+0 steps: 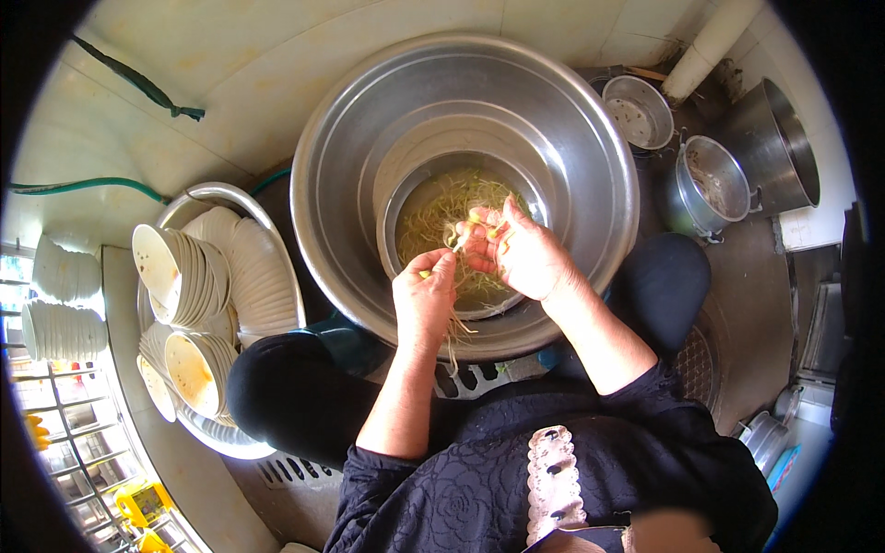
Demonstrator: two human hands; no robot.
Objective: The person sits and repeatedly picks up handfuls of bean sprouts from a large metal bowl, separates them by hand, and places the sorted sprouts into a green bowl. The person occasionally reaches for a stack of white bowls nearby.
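Between my knees stands a wide metal basin (346, 159), and a smaller metal bowl (388, 256) sits inside it. Pale bean sprouts (432, 207) with long thin roots lie in water in the bowl. My left hand (427, 290) pinches sprouts between thumb and fingers; stringy roots (453, 342) hang below it over the basin's near rim. My right hand (529, 252) is turned palm up above the bowl, fingers curled, with a few sprouts (487, 225) held across them. The two hands' fingertips are close together.
At left, an oval metal tub (297, 294) holds stacked soiled bowls (197, 276) and plates (259, 276). Metal pots (712, 180) and a tall stockpot (767, 152) stand at right. A green hose (90, 185) runs along the tiled wall (228, 62). Yellow items (144, 503) are beyond a rack at lower left.
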